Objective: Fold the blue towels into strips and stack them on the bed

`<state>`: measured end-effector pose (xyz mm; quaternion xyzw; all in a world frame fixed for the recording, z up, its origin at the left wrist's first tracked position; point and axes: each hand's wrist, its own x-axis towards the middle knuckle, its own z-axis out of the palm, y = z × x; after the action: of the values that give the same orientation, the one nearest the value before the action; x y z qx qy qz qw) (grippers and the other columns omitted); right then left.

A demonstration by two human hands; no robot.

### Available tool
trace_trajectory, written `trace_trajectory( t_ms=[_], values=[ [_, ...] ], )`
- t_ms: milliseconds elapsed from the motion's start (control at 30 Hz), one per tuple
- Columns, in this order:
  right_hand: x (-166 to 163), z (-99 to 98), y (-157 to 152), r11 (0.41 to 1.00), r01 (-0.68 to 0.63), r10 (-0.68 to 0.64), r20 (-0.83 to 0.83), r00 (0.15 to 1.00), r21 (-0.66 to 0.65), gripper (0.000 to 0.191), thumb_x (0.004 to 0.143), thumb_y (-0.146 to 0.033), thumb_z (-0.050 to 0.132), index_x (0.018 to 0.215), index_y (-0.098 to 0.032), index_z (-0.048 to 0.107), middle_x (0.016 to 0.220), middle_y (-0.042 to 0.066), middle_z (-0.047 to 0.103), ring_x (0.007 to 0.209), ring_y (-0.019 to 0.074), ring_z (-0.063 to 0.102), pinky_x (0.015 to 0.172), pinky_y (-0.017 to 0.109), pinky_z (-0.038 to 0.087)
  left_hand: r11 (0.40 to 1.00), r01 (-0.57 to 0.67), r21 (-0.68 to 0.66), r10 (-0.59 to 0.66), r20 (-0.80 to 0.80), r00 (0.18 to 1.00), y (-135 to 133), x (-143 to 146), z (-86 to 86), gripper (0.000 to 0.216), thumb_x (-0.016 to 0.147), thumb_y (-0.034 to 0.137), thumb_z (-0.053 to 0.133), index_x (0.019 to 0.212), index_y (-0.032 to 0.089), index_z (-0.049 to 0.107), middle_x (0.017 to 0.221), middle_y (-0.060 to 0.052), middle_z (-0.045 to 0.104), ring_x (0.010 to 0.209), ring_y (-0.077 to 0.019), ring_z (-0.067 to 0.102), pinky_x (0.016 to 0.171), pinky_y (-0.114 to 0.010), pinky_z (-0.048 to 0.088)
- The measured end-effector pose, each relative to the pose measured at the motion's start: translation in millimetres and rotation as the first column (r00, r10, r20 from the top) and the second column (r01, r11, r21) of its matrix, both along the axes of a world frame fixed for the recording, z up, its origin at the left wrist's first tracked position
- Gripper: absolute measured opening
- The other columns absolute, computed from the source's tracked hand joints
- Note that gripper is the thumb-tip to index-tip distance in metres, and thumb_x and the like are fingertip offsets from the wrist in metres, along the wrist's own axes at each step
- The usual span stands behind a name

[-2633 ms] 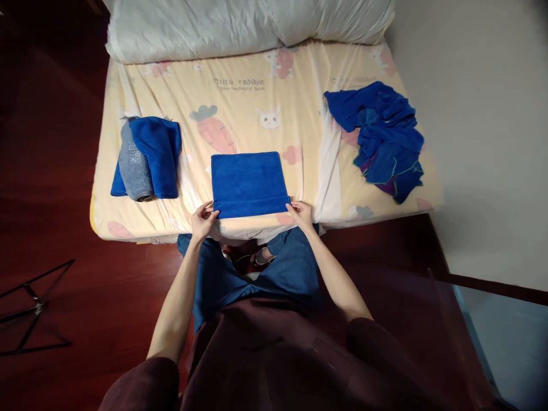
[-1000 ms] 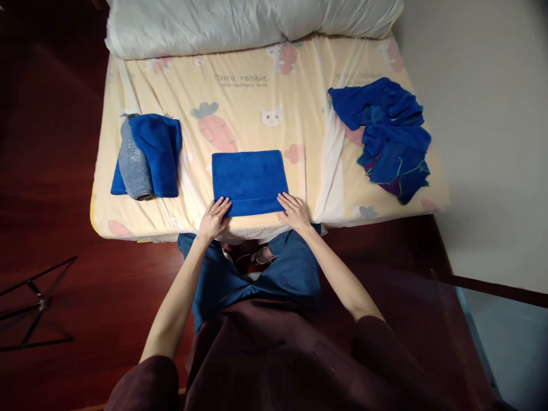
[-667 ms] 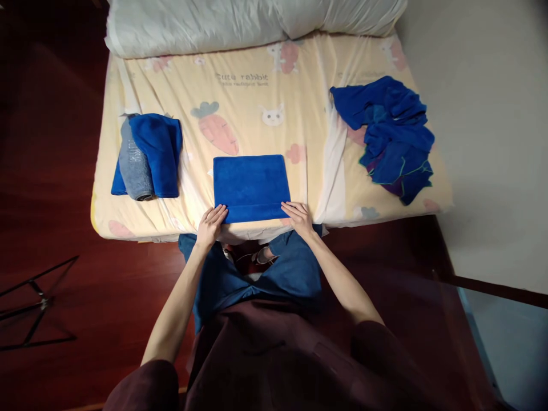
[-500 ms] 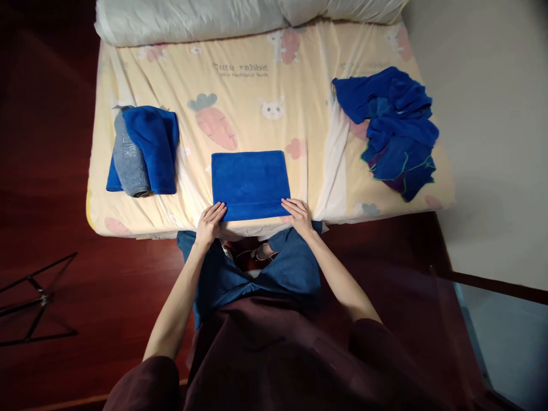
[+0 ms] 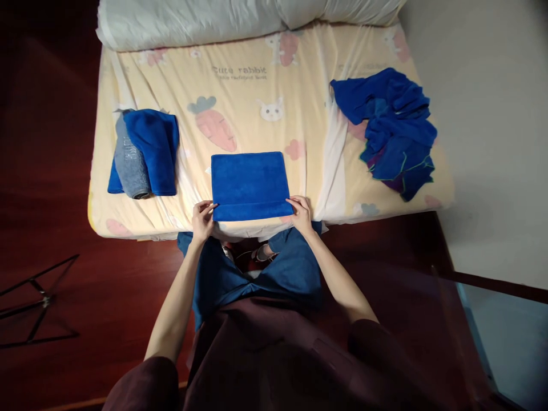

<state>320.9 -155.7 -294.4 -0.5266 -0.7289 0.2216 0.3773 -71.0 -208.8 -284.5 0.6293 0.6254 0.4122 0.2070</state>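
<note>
A folded blue towel (image 5: 249,184) lies flat near the front edge of the bed (image 5: 257,97). My left hand (image 5: 202,219) pinches its near left corner, fingers curled on the cloth. At the near right corner my right hand (image 5: 301,213) does the same. A narrow strip along the towel's near edge is folded over.
A stack of folded towels, blue and grey (image 5: 143,153), sits on the bed's left side. A loose heap of blue cloths (image 5: 391,128) lies at the right. A white pillow (image 5: 240,20) runs along the back. A black metal stand (image 5: 34,299) is on the dark floor at left.
My hands lay flat on the towel's near edge a second ago. They have slid outward to the two near corners and closed on them.
</note>
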Motion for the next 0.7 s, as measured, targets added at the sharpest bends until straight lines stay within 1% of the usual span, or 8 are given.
trace_trajectory(
  t_ms=[133, 200, 267, 300, 400, 467, 567, 700],
  values=[
    [0.5, -0.7, 2.2, 1.000, 0.001, 0.000, 0.015, 1.000, -0.012, 0.046, 0.084, -0.006, 0.050, 0.119, -0.025, 0.073, 0.113, 0.010, 0.062, 0.113, 0.0251, 0.059, 0.101, 0.044, 0.054, 1.000, -0.015, -0.016, 0.015, 0.024, 1.000, 3.0, 1.1, 0.1, 0.034, 0.095, 0.046, 0.056, 0.109, 0.020, 0.073, 0.120, -0.014, 0.054, 0.115, -0.0272, 0.060, 0.106, -0.048, 0.050],
    [0.7, -0.6, 3.5, 1.000, 0.013, -0.013, 0.011, 1.000, -0.023, 0.034, 0.089, -0.013, 0.051, 0.112, -0.023, 0.073, 0.110, 0.010, 0.062, 0.109, 0.0247, 0.060, 0.096, 0.042, 0.056, 0.999, -0.039, -0.031, 0.041, 0.039, 0.998, 3.5, 2.0, 0.9, 0.034, 0.094, 0.049, 0.057, 0.102, 0.019, 0.072, 0.115, -0.013, 0.054, 0.112, -0.0267, 0.060, 0.104, -0.046, 0.050],
    [0.5, 0.1, 4.8, 0.998, 0.041, -0.041, 0.001, 0.999, -0.042, 0.020, 0.095, -0.025, 0.053, 0.100, -0.021, 0.072, 0.105, 0.010, 0.061, 0.102, 0.0240, 0.061, 0.090, 0.038, 0.057, 0.994, -0.092, -0.054, 0.095, 0.061, 0.994, 3.6, 2.9, 1.6, 0.034, 0.093, 0.052, 0.059, 0.094, 0.019, 0.069, 0.110, -0.012, 0.055, 0.107, -0.0258, 0.060, 0.100, -0.043, 0.052],
    [0.3, 0.6, 5.4, 0.997, 0.054, -0.055, -0.006, 0.998, -0.049, 0.020, 0.097, -0.032, 0.053, 0.093, -0.021, 0.069, 0.101, 0.010, 0.061, 0.098, 0.0235, 0.061, 0.087, 0.037, 0.056, 0.991, -0.116, -0.064, 0.121, 0.076, 0.990, 3.4, 3.2, 1.8, 0.034, 0.092, 0.053, 0.060, 0.091, 0.019, 0.067, 0.107, -0.011, 0.055, 0.105, -0.0251, 0.060, 0.098, -0.042, 0.052],
    [-1.0, 2.6, 7.0, 0.995, 0.079, -0.081, -0.025, 0.996, -0.059, 0.035, 0.101, -0.045, 0.048, 0.078, -0.022, 0.060, 0.092, 0.007, 0.059, 0.089, 0.0216, 0.060, 0.083, 0.035, 0.054, 0.985, -0.156, -0.077, 0.164, 0.114, 0.980, 2.8, 4.1, 1.8, 0.036, 0.093, 0.054, 0.060, 0.083, 0.020, 0.063, 0.101, -0.009, 0.054, 0.099, -0.0232, 0.059, 0.094, -0.039, 0.052],
    [-2.2, 3.6, 8.0, 0.995, 0.084, -0.086, -0.031, 0.996, -0.056, 0.040, 0.102, -0.048, 0.045, 0.072, -0.023, 0.055, 0.088, 0.007, 0.059, 0.087, 0.0213, 0.058, 0.082, 0.035, 0.053, 0.984, -0.160, -0.077, 0.169, 0.118, 0.979, 2.4, 4.7, 1.7, 0.036, 0.093, 0.053, 0.059, 0.079, 0.020, 0.063, 0.098, -0.008, 0.053, 0.098, -0.0223, 0.058, 0.094, -0.038, 0.051],
    [-4.1, 4.0, 9.6, 0.993, 0.107, -0.109, -0.033, 0.994, -0.042, 0.044, 0.101, -0.052, 0.047, 0.067, -0.024, 0.050, 0.081, 0.005, 0.057, 0.084, 0.0213, 0.056, 0.080, 0.035, 0.051, 0.982, -0.177, -0.070, 0.184, 0.117, 0.976, 2.4, 6.1, 1.4, 0.037, 0.093, 0.052, 0.060, 0.076, 0.020, 0.063, 0.096, -0.007, 0.053, 0.096, -0.0212, 0.058, 0.093, -0.037, 0.051],
    [-5.6, 4.2, 11.1, 0.989, 0.131, -0.134, -0.052, 0.990, -0.066, 0.046, 0.099, -0.055, 0.050, 0.064, -0.025, 0.049, 0.076, 0.004, 0.055, 0.079, 0.0208, 0.055, 0.076, 0.035, 0.051, 0.980, -0.191, -0.047, 0.195, 0.109, 0.975, 2.6, 7.7, 0.9, 0.036, 0.091, 0.052, 0.062, 0.074, 0.020, 0.062, 0.096, -0.008, 0.055, 0.096, -0.0215, 0.059, 0.091, -0.038, 0.052]
  ],
)
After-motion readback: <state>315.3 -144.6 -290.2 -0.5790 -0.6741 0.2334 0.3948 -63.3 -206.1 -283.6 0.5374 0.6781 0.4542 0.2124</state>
